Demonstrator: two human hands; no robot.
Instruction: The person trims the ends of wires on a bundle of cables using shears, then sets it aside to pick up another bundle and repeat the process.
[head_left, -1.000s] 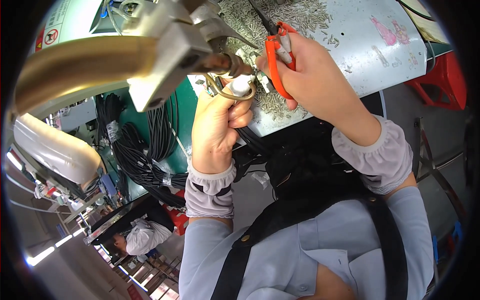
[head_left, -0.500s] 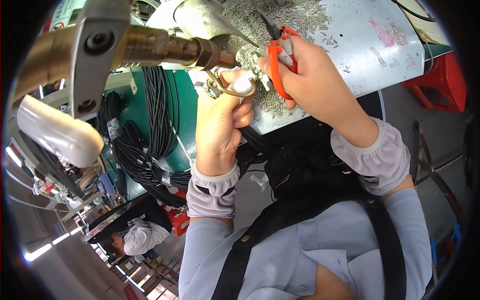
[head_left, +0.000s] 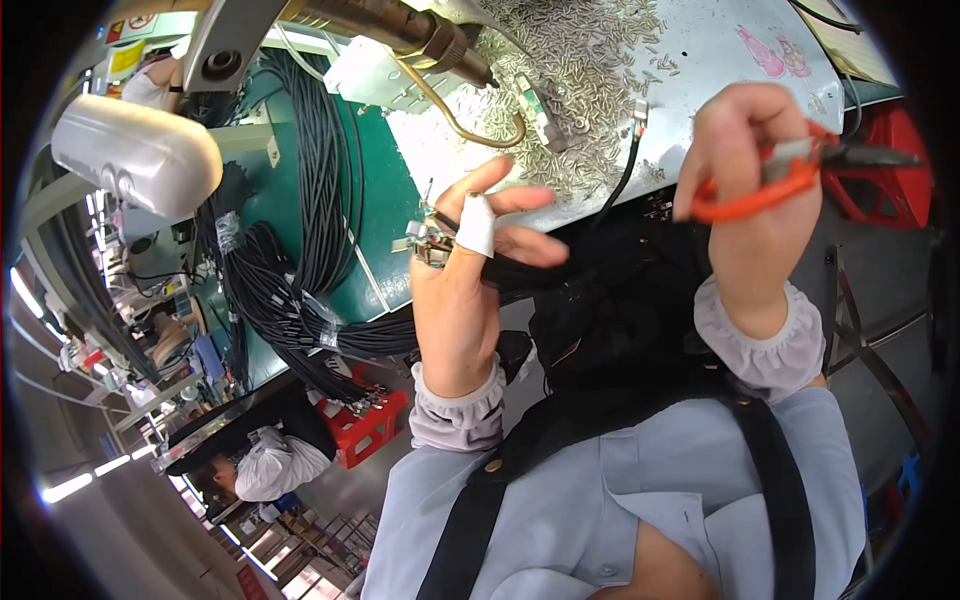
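My left hand (head_left: 460, 285) hovers below the machine's brass nozzle, fingers spread, with white tape round the thumb. Several small metal connectors (head_left: 430, 245) are carried in the crook beside that thumb, and black cable runs under the palm. My right hand (head_left: 765, 200) is raised to the right, blurred, gripping orange-handled pliers (head_left: 865, 155) whose dark tapered jaws point right. On the metal plate, a connector with a black cable (head_left: 625, 170) lies at the pile's right edge. A small green and white piece (head_left: 540, 112) stands near the nozzle tip.
Many small metal pins (head_left: 595, 70) cover the metal plate (head_left: 705, 110). Overhead is the brass nozzle (head_left: 440, 40) with a bent tube (head_left: 440, 95); a lamp (head_left: 140, 155) hangs left. Bundled black cables (head_left: 315, 180) lie on the green bench. Another person (head_left: 280, 468) sits at lower left.
My hands have parted: the left moved down and spread its fingers, the right swung right with the pliers. A cabled connector now shows on the plate. The view has shifted slightly.
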